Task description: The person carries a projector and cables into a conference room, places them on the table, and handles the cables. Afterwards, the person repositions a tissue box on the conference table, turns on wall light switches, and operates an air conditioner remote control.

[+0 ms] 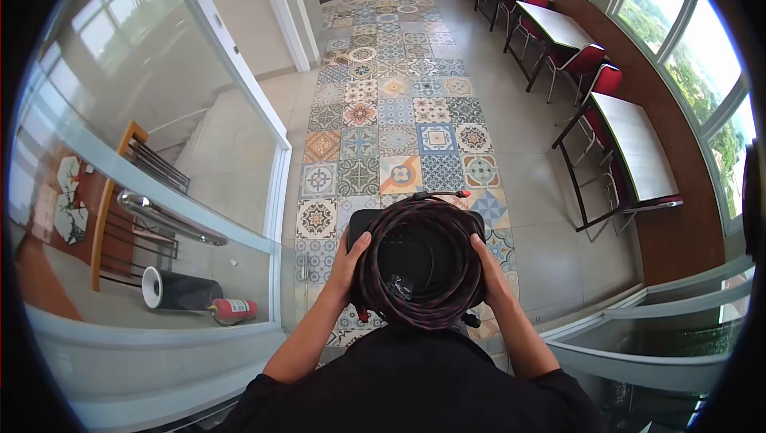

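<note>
Both hands carry a black box-like object (409,251) at waist height, its kind mostly hidden by the cable on it. A thick dark braided cable with reddish flecks lies coiled (423,315) on top. My left hand (346,264) grips the left side, thumb up against the coil. On the opposite side, my right hand (490,267) holds the same way. One cable end with a red tip (464,194) sticks out at the far right. Inside the ring sits a small shiny clear plastic piece (400,286).
A glass door (159,218) with a metal handle (171,218) stands on the left; a red fire extinguisher (233,310) shows through it. Patterned tiles (399,139) run ahead. Tables (638,146) and red chairs (581,62) line the right windows. Another glass panel (646,337) is near right.
</note>
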`<state>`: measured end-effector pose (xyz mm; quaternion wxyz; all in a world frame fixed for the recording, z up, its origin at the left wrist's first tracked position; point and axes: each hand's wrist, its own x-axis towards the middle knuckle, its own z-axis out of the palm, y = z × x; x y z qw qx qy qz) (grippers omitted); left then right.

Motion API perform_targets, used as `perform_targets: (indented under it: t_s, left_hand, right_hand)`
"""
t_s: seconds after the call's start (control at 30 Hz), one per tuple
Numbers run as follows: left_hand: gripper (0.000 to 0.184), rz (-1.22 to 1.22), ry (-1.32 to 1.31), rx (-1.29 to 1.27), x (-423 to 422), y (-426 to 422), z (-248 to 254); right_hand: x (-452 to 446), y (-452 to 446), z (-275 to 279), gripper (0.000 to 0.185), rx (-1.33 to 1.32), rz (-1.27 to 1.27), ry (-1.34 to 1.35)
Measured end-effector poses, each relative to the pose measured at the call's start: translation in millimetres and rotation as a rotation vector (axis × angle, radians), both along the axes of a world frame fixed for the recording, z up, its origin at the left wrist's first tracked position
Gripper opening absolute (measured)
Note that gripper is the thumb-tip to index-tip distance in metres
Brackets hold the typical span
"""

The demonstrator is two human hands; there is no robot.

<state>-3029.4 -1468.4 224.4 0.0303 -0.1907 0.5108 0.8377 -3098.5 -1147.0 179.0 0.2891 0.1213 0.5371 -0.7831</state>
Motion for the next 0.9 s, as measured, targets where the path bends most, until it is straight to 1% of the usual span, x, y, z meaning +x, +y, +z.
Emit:
perform_targets:
  t_s: [0.07, 0.23, 0.33, 0.4, 0.5, 0.57, 0.67, 0.7, 0.73, 0.77, 0.9]
  left_hand:
    - [0.071, 0.049, 0.000, 0.002, -60, -11, -9]
    - [0.070, 0.086, -0.002, -0.023, -205, -43, -15]
    - [0.073, 0.083, -0.015, -0.008, -275, -48, -1]
    - [0.073, 0.114, -0.007, -0.003, -323, -61, -7]
    - [0.075, 0.126, -0.007, 0.021, -397, -77, -14]
    - [0.077, 0.114, -0.021, 0.042, -450, -92, -16]
    - [0.079, 0.103, 0.024, 0.048, -535, -121, -35]
    - [0.080, 0.102, 0.014, 0.037, -565, -133, -39]
    - [0.081, 0.106, -0.001, 0.028, -593, -143, -43]
    - [0.082, 0.111, -0.022, 0.020, -619, -152, -46]
    - [0.084, 0.086, -0.066, 0.026, -731, -188, -34]
  right_hand:
    - [-68, -15, -8, 0.087, 0.012, 0.008, 0.024]
    - [-226, -48, 21, 0.089, -0.029, 0.085, 0.026]
    - [-299, -55, 24, 0.089, -0.012, 0.084, 0.011]
    - [-353, -69, 19, 0.090, -0.005, 0.078, -0.009]
    - [-430, -84, 21, 0.092, -0.027, 0.135, 0.009]
    - [-480, -99, 9, 0.092, -0.018, 0.107, 0.007]
    - [-559, -124, -20, 0.090, 0.020, 0.055, -0.011]
    - [-587, -136, -20, 0.089, 0.039, 0.039, -0.022]
    - [-611, -147, -18, 0.085, -0.025, 0.055, 0.007]
    - [-637, -156, -15, 0.084, -0.023, 0.050, -0.015]
    - [-736, -193, 9, 0.082, 0.013, 0.010, -0.067]
